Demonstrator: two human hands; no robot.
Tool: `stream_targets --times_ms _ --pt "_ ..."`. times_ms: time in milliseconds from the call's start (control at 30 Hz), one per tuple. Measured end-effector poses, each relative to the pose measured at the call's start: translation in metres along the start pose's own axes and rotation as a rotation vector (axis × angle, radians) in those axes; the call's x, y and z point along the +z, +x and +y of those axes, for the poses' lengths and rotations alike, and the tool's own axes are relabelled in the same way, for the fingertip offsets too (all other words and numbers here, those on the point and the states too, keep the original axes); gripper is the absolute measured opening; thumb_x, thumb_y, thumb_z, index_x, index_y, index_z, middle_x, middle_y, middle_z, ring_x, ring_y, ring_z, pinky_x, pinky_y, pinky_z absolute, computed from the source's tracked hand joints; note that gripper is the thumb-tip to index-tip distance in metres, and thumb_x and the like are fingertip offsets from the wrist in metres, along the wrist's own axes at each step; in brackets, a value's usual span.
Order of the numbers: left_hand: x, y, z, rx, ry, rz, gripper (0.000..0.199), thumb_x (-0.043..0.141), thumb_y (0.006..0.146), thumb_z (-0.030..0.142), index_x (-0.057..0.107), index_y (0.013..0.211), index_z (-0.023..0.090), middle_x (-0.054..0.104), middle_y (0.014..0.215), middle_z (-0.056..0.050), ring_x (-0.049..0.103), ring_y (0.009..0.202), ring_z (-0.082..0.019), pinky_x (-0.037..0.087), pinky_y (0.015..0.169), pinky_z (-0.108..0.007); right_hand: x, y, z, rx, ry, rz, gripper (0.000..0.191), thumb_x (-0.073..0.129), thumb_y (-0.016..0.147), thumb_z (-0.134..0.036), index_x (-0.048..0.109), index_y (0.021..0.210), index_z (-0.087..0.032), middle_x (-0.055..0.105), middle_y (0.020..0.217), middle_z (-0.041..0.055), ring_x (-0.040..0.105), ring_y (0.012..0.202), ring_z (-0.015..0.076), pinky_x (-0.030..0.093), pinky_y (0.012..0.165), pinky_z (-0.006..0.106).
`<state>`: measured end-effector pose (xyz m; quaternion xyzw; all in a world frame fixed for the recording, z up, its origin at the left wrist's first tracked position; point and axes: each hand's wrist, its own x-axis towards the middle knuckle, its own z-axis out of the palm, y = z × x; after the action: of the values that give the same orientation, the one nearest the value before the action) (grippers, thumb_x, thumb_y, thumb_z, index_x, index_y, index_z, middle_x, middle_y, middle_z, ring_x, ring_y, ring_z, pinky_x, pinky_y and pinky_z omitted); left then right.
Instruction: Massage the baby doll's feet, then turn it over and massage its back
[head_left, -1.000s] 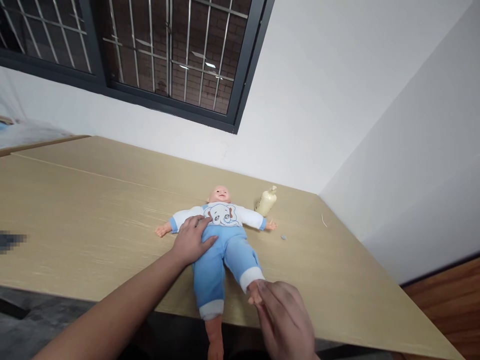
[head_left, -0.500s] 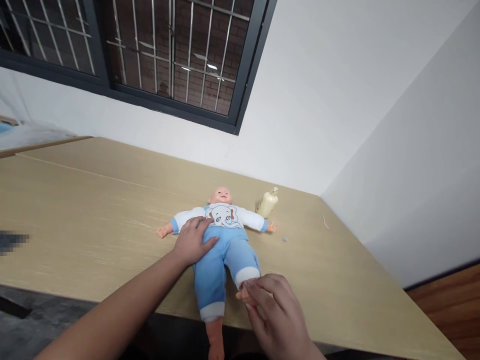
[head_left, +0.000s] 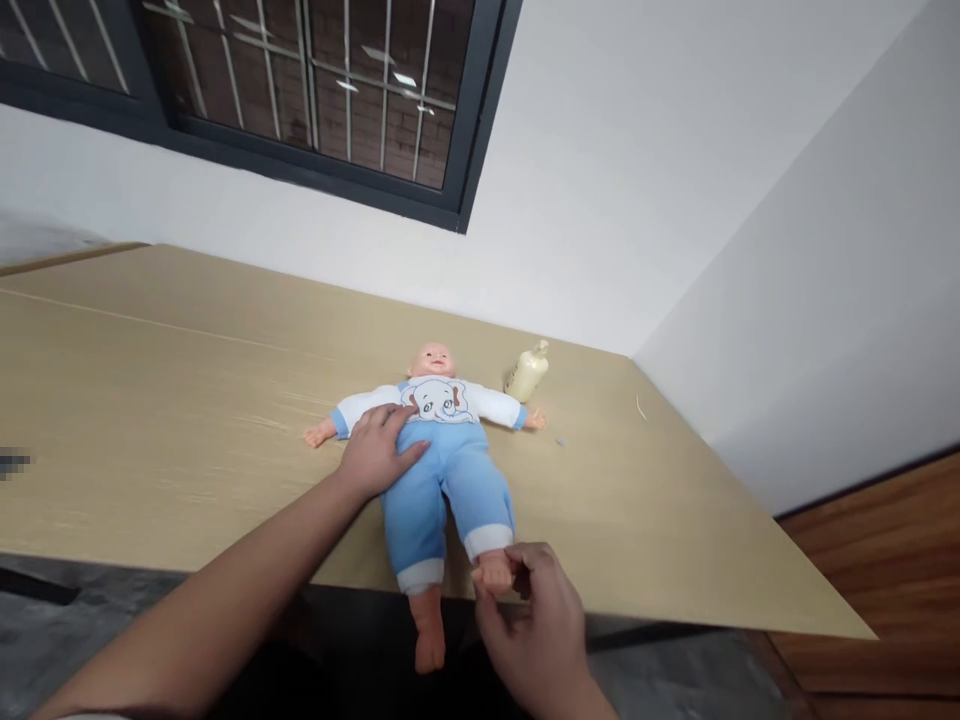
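Note:
A baby doll (head_left: 472,480) in blue trousers and a white top with an elephant print lies on its back, arms spread, on the wooden table. My left hand (head_left: 379,445) rests with fingers stretched out on the doll's side at the waist. Near the table's front edge, my right hand (head_left: 540,610) has its fingers closed around the side of the doll's bare foot (head_left: 495,571), the one on the right. The doll's other foot (head_left: 429,645) hangs past the edge, touched by neither hand.
A cream bottle (head_left: 528,372) is beside the doll's arm on the right. A small grey bit (head_left: 561,441) and a thin pale strip (head_left: 640,406) lie on the table (head_left: 675,520). Behind it are a white wall and a barred window (head_left: 315,90).
The view has shifted, so everything sits slightly higher in the picture. My right hand has moved off the top of the doll's foot to its side, leaving the toes more visible. My left hand stays put.

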<state>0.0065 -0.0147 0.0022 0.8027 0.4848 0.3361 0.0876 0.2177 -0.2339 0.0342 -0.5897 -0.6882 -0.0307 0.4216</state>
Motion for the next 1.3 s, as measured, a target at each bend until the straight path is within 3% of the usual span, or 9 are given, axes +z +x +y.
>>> stream_targets --times_ms 233,500,667,967,1300 --pt "-0.003 0.002 0.001 -0.028 0.019 -0.013 0.062 0.053 0.089 0.061 0.056 0.138 0.022 0.058 0.132 -0.011 0.049 0.126 -0.033 0.036 0.113 -0.048 0.001 -0.01 -0.012 0.112 -0.074 -0.082 0.021 0.061 0.086 -0.031 0.059 0.103 -0.018 0.067 0.085 0.0055 0.065 0.076 0.0193 0.055 0.071 0.032" --pt "-0.005 0.002 0.003 -0.023 0.029 -0.018 0.064 0.053 0.089 0.061 0.056 0.137 0.021 0.057 0.133 -0.012 0.048 0.126 -0.033 0.037 0.111 -0.047 0.006 -0.015 -0.014 0.182 -0.129 -0.144 0.068 0.067 0.083 -0.05 0.047 0.138 -0.014 0.071 0.104 0.0109 0.071 0.086 0.0247 0.06 0.074 0.038" --pt "-0.005 0.003 0.003 -0.021 0.021 -0.023 0.064 0.053 0.089 0.062 0.055 0.138 0.021 0.057 0.133 -0.012 0.049 0.125 -0.033 0.037 0.111 -0.047 0.007 -0.017 -0.012 0.137 -0.141 -0.167 0.06 0.063 0.084 -0.042 0.05 0.137 -0.016 0.071 0.111 0.0114 0.071 0.096 0.0263 0.059 0.083 0.041" --pt "-0.005 0.003 0.002 -0.027 0.023 -0.025 0.065 0.052 0.088 0.064 0.055 0.139 0.022 0.057 0.132 -0.012 0.049 0.124 -0.034 0.036 0.11 -0.048 0.008 -0.032 -0.002 0.209 -0.115 -0.26 0.058 0.059 0.083 -0.036 0.05 0.138 -0.017 0.071 0.114 0.0117 0.071 0.097 0.0272 0.059 0.083 0.042" --pt "-0.006 0.002 0.004 -0.053 0.015 -0.034 0.065 0.053 0.089 0.063 0.055 0.139 0.023 0.057 0.132 -0.013 0.047 0.126 -0.035 0.036 0.111 -0.049 0.014 -0.045 0.008 0.232 -0.05 -0.347 0.061 0.061 0.086 -0.038 0.045 0.141 -0.016 0.069 0.121 0.0117 0.07 0.101 0.0275 0.058 0.087 0.044"
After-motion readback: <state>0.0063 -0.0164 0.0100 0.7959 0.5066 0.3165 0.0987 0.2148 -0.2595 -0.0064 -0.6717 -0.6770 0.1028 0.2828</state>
